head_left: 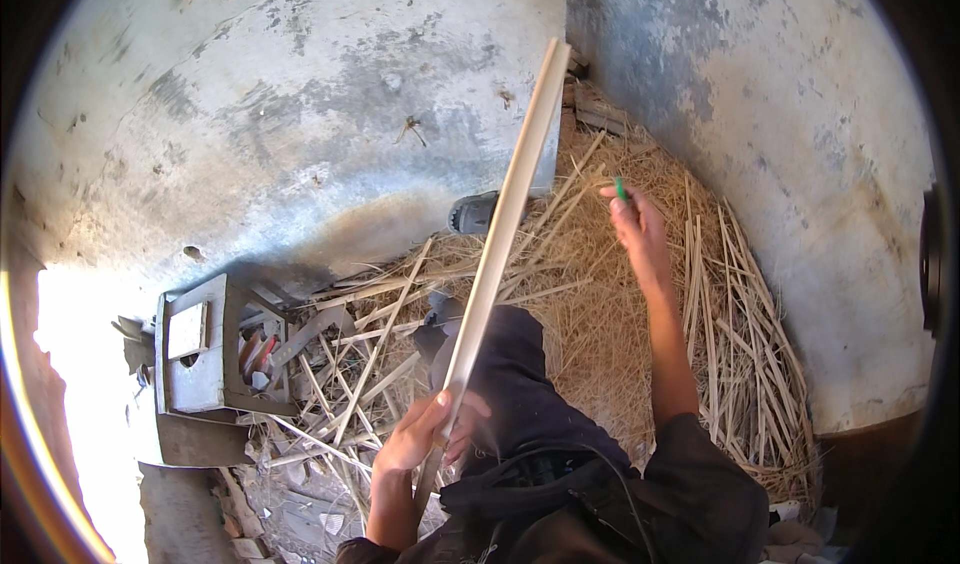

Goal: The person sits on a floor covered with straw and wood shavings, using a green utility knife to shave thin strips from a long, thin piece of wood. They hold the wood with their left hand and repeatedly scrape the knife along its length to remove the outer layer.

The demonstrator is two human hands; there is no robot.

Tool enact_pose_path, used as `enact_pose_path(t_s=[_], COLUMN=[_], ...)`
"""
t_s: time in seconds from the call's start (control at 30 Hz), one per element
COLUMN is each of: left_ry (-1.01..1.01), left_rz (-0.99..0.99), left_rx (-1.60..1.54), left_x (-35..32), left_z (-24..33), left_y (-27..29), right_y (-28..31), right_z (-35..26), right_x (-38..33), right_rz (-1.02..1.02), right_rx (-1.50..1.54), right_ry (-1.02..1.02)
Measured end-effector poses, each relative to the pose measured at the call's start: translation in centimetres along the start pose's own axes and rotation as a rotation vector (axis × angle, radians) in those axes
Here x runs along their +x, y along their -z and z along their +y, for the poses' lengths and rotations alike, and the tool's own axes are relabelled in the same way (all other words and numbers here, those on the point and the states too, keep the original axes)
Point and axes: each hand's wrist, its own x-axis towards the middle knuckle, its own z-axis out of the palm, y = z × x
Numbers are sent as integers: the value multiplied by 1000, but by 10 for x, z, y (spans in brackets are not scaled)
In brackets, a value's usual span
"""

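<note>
My left hand (412, 436) is closed around the lower part of a long, pale wooden strip (503, 234), which looks grooved along its length. The strip slants up and to the right across my dark-clothed leg (515, 364), and its far end reaches past the corner of the wall. My right hand (645, 234) is raised over the shavings to the right of the strip, apart from it. Between its thumb and fingers is a small green object (620, 189); only a short piece shows, so its kind is unclear.
Straw-like shavings (600, 304) cover the floor, with many thin sticks (760, 364) heaped along the right wall. On the left stands a worn wooden box (210, 364) with odds and ends inside. A dark shoe-like object (472, 214) lies by the pale wall (330, 94).
</note>
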Motion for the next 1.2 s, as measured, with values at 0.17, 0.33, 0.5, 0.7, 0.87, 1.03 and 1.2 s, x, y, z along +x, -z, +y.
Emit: enact_pose_path(t_s=[0.17,0.33,0.5,0.7,0.87,1.03,1.2], left_ry=[6,-6,17,-186,-156,-182,-291], left_rz=[3,67,40,136,250,343,381], left_rx=[53,127,81,258,308,201,344], left_x=[27,40,44,40,30,29,33], left_z=[19,19,17,14,5,8,13], left_y=[-18,-27,-29,-26,-19,-21,-32], right_y=[-42,-66,-78,-78,-67,-63,-59], right_z=[-44,-60,-71,-79,-88,-93,-99], right_x=[-37,-51,-51,-40,-25,-17,-2], right_rz=[-227,-327,-247,-75,-121,-134,42], right_rx=[439,618,591,725,559,466,534], right_ry=[-7,-14,-131,-149,36,100,140])
